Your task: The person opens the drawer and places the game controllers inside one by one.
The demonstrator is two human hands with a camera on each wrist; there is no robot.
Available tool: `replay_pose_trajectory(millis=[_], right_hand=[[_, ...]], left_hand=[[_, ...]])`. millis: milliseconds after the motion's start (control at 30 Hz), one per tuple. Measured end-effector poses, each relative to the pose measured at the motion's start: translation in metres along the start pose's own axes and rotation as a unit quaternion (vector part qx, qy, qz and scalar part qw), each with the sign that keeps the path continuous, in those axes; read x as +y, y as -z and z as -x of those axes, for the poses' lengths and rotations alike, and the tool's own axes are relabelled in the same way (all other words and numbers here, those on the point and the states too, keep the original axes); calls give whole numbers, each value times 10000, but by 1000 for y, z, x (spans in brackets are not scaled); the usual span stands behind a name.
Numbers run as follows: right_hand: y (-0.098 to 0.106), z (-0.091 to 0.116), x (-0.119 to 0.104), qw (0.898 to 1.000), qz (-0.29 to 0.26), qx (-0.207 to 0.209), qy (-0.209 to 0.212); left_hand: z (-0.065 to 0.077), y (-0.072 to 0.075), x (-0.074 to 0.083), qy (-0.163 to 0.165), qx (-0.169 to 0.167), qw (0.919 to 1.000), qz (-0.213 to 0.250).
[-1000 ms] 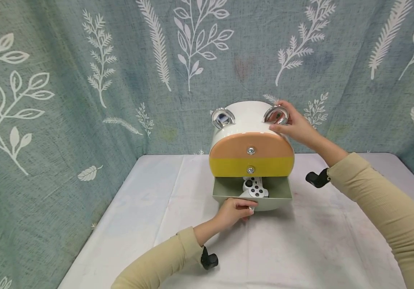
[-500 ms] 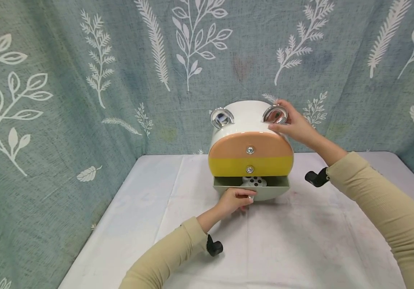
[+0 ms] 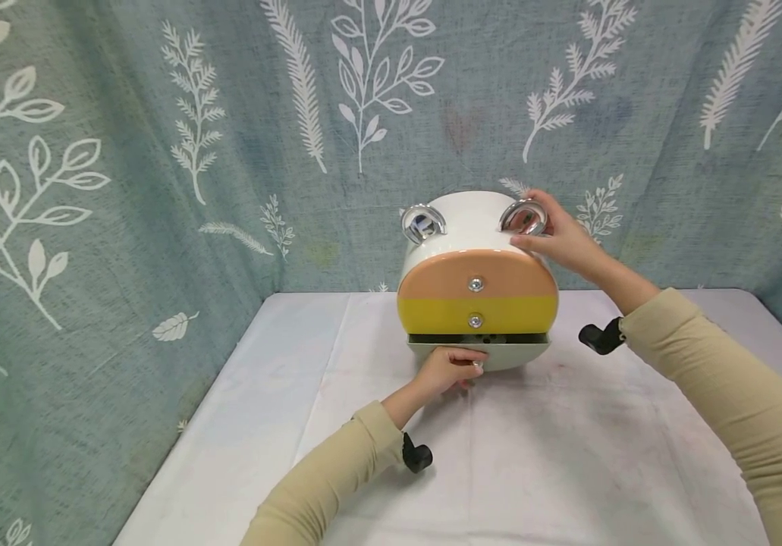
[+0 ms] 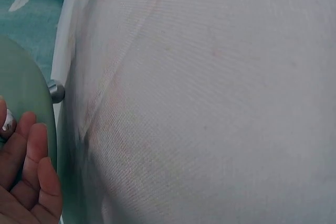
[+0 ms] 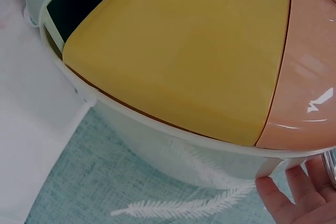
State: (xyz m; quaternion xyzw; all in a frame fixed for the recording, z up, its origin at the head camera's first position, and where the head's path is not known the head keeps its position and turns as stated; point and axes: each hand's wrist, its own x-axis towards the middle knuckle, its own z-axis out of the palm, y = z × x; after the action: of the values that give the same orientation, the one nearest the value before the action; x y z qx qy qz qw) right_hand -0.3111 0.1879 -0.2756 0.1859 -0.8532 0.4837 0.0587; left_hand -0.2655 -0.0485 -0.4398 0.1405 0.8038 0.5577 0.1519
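A rounded white drawer box (image 3: 469, 216) stands on the table, with an orange drawer front (image 3: 431, 277), a yellow one (image 5: 184, 51) and a pale green bottom drawer (image 3: 520, 355). The green drawer sticks out a little, leaving a dark gap below the yellow front. In that gap a bit of the game controller (image 3: 489, 338) shows; the rest is hidden. My left hand (image 3: 444, 370) pinches the small metal knob (image 4: 8, 121) of the green drawer. At the top right of the box, my right hand (image 3: 557, 236) grips the silver ring-shaped ear (image 3: 526, 218).
A second silver ear (image 3: 423, 223) sits on the box's top left. White cloth (image 3: 548, 455) covers the table. A green-blue curtain with white leaf prints (image 3: 240, 114) hangs behind and at the sides. Each wrist wears a black camera mount (image 3: 601, 336).
My left hand has pushed the green drawer inward, away from me, from well out to nearly closed. The controller has gone mostly out of sight. My right hand keeps its place.
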Motion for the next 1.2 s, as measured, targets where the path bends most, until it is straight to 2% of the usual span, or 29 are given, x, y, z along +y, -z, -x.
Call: replay_pose_trajectory(millis=[367, 400, 667, 1200], right_hand=[[0, -1, 2, 9999, -64, 46, 104], [0, -1, 2, 9999, -56, 53, 119], [0, -1, 3, 9999, -9, 59, 129], [-1, -1, -1, 9999, -36, 49, 111]], left_hand=[[-7, 0, 2, -14, 72, 10000, 42], [-5, 0, 6, -23, 70, 10000, 44], [-14, 1, 1, -76, 90, 9999, 41], [-20, 4, 2, 82, 220, 9996, 140]])
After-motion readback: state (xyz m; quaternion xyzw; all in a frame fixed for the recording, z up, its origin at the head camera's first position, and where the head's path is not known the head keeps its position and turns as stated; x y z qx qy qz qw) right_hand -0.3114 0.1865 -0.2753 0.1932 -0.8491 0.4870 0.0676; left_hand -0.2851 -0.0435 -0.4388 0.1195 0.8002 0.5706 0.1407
